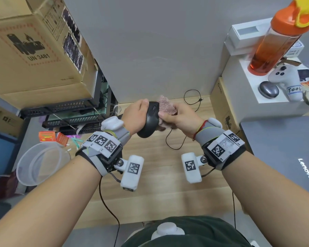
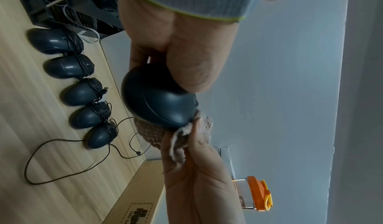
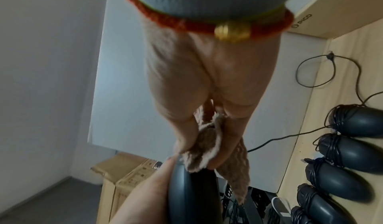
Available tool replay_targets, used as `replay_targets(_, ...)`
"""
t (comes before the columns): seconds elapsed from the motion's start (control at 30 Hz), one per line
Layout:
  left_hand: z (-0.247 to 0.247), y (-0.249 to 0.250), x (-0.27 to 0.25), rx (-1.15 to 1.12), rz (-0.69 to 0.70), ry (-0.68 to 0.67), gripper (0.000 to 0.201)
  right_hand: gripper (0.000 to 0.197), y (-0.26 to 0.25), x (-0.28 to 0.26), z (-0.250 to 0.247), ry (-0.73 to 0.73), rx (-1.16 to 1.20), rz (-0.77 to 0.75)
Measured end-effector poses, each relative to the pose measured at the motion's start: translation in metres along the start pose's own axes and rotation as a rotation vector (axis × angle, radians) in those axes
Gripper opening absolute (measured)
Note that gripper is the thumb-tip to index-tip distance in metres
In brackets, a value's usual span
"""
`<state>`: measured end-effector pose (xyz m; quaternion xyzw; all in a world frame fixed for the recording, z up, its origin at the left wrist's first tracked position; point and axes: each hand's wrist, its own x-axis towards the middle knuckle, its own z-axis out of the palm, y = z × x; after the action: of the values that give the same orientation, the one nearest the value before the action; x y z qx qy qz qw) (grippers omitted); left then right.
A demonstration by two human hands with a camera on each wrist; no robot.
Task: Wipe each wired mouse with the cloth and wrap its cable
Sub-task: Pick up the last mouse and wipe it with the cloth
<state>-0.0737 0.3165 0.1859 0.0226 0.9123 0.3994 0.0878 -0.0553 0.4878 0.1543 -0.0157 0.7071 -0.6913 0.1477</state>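
My left hand grips a black wired mouse and holds it up above the wooden desk. My right hand pinches a pinkish knitted cloth and presses it against the mouse's right side. The left wrist view shows the mouse with the cloth bunched beneath it. Its loose cable hangs down onto the desk and loops toward the wall. Several other mice lie in a row on the desk with their cables wound round them, also seen in the right wrist view as the wrapped mice.
Cardboard boxes and black racks stand at the left, with a clear plastic bowl below them. At the right are a closed laptop, a white box with an orange bottle, and a game controller.
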Motion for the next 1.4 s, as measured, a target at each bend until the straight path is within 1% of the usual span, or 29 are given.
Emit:
replay_targets(0.03, 0.000, 0.000, 0.001, 0.005, -0.003, 0.004, 0.044, 0.016, -0.001, 0.000, 0.002, -0.005, -0.008, -0.011)
replay_targets(0.07, -0.001, 0.001, 0.000, 0.009, -0.006, 0.006, 0.044, 0.024, -0.002, 0.001, 0.005, 0.009, -0.005, -0.017)
replay_targets(0.2, 0.006, 0.005, -0.003, -0.060, -0.003, -0.033, 0.045, 0.046, -0.001, 0.009, 0.013, 0.229, -0.053, 0.050)
replay_targets(0.23, 0.008, 0.005, -0.004, -0.089, -0.010, -0.038, 0.047, 0.049, -0.001, 0.010, 0.012, 0.263, -0.071, 0.048)
replay_targets(0.27, 0.009, 0.005, -0.005, -0.114, -0.021, -0.039, 0.048, 0.049, 0.001, 0.010, 0.011, 0.282, -0.067, 0.046)
replay_targets(0.33, 0.010, 0.002, -0.001, -0.167, -0.054, -0.017, 0.051, 0.040, 0.004, 0.008, 0.010, 0.288, 0.059, 0.071)
replay_targets(0.4, 0.009, -0.004, 0.005, -0.263, -0.162, 0.019, 0.051, 0.027, 0.005, 0.004, 0.012, 0.212, 0.220, 0.066)
replay_targets(0.47, 0.009, -0.008, 0.010, -0.311, -0.246, 0.082, 0.048, 0.013, 0.007, 0.002, 0.017, 0.097, 0.269, 0.001)
replay_targets(0.5, 0.009, -0.008, 0.010, -0.289, -0.250, 0.113, 0.048, 0.013, 0.008, 0.001, 0.020, 0.061, 0.259, -0.016)
replay_targets(0.53, 0.009, -0.007, 0.010, -0.231, -0.234, 0.122, 0.049, 0.025, 0.010, 0.001, 0.023, 0.055, 0.235, -0.010)
replay_targets(0.57, 0.011, -0.007, 0.010, -0.166, -0.211, 0.115, 0.052, 0.038, 0.011, 0.001, 0.026, 0.067, 0.190, 0.002)
replay_targets(0.6, 0.013, -0.007, 0.009, -0.124, -0.194, 0.089, 0.058, 0.046, 0.010, 0.001, 0.029, 0.104, 0.137, 0.015)
replay_targets(0.63, 0.014, -0.005, 0.007, -0.133, -0.191, 0.046, 0.065, 0.046, 0.009, 0.002, 0.030, 0.154, 0.074, 0.022)
replay_targets(0.67, 0.016, -0.002, 0.004, -0.191, -0.215, -0.018, 0.073, 0.044, 0.009, 0.003, 0.029, 0.212, 0.021, 0.025)
replay_targets(0.73, 0.019, 0.004, 0.000, -0.427, -0.319, -0.167, 0.085, 0.046, 0.007, 0.007, 0.025, 0.292, -0.046, 0.017)
replay_targets(0.77, 0.021, 0.005, -0.002, -0.546, -0.358, -0.211, 0.085, 0.044, 0.007, 0.007, 0.023, 0.288, -0.086, -0.004)
replay_targets(0.8, 0.021, 0.007, -0.001, -0.622, -0.381, -0.227, 0.083, 0.038, 0.007, 0.008, 0.022, 0.266, -0.112, -0.047)
replay_targets(0.83, 0.021, 0.007, 0.000, -0.655, -0.389, -0.235, 0.083, 0.027, 0.006, 0.007, 0.021, 0.232, -0.129, -0.088)
replay_targets(0.87, 0.020, 0.007, 0.002, -0.679, -0.388, -0.255, 0.084, 0.020, 0.006, 0.005, 0.021, 0.182, -0.112, -0.114)
replay_targets(0.9, 0.017, 0.006, 0.003, -0.703, -0.381, -0.267, 0.083, 0.031, 0.007, 0.002, 0.022, 0.121, -0.100, -0.111)
replay_targets(0.93, 0.014, 0.004, 0.006, -0.730, -0.373, -0.247, 0.081, 0.042, 0.007, -0.003, 0.025, 0.060, -0.100, -0.111)
replay_targets(0.97, 0.011, 0.003, 0.007, -0.745, -0.378, -0.194, 0.074, 0.046, 0.009, -0.006, 0.028, 0.014, -0.147, -0.099)
replay_targets(1.03, 0.006, 0.003, 0.009, -0.732, -0.402, -0.091, 0.058, 0.040, 0.009, -0.009, 0.032, -0.038, -0.213, -0.060)
replay_targets(1.1, 0.004, 0.002, 0.009, -0.712, -0.390, -0.107, 0.055, 0.033, 0.007, -0.005, 0.025, -0.061, -0.185, -0.009)
replay_targets(1.13, 0.005, 0.002, 0.008, -0.698, -0.385, -0.151, 0.056, 0.029, 0.006, -0.002, 0.020, -0.053, -0.147, 0.000)
replay_targets(1.17, 0.005, 0.000, 0.006, -0.671, -0.381, -0.222, 0.060, 0.024, 0.004, 0.000, 0.016, -0.012, -0.103, 0.001)
replay_targets(1.23, 0.010, -0.004, 0.000, -0.625, -0.384, -0.356, 0.066, 0.018, -0.001, 0.006, 0.008, 0.119, -0.019, -0.010)
replay_targets(1.3, 0.014, -0.004, -0.006, -0.634, -0.386, -0.368, 0.066, 0.011, -0.007, 0.010, 0.008, 0.186, -0.024, -0.055)
replay_targets(1.4, 0.013, 0.000, -0.004, -0.700, -0.400, -0.305, 0.058, 0.011, -0.006, 0.006, 0.020, 0.188, -0.126, -0.089)
